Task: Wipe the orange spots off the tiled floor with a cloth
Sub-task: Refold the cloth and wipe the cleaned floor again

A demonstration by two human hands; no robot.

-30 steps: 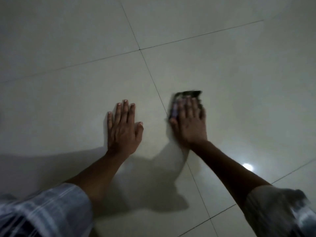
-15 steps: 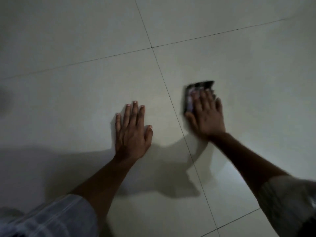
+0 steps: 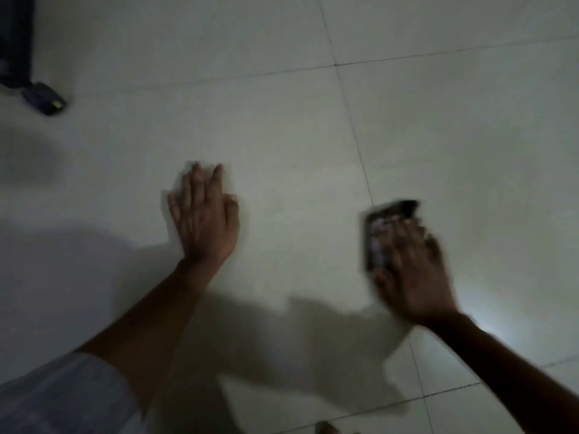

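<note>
A small dark patterned cloth (image 3: 380, 236) lies flat on the pale tiled floor (image 3: 313, 151), just right of a grout line. My right hand (image 3: 413, 270) presses down on it, fingers spread over its near half; the hand is blurred. My left hand (image 3: 205, 219) rests palm-down on the tile to the left, fingers together, holding nothing. No orange spots show on the floor in this dim light.
A dark object with a yellow mark (image 3: 47, 98) lies at the far left beside a dark upright shape (image 3: 15, 39). My arms cast broad shadows (image 3: 282, 333) across the near tiles. A bright glare spot (image 3: 488, 327) sits by my right wrist.
The view has swung left and nearer, bringing the dark object at far left into sight. My right hand has slid the cloth sideways along the tile; my left hand stays planted.
</note>
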